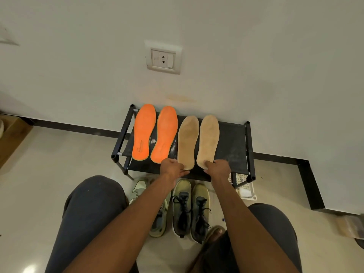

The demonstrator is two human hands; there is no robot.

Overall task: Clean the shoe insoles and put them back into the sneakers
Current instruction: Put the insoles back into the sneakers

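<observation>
Now each hand's grip, left hand (171, 168) and right hand (218, 167), pinches a tan insole's heel.

Fig.: Plain white wall (256, 56) w/ switch plate (163, 57); black skirting (78, 128) along base. Glossy beige tile floor (59, 164). Low black shoe rack (234, 142) set against wall; white basket (245, 187) beneath.

Insoles (188, 141) on rack (234, 146) — sneakers (190, 209) below
</observation>
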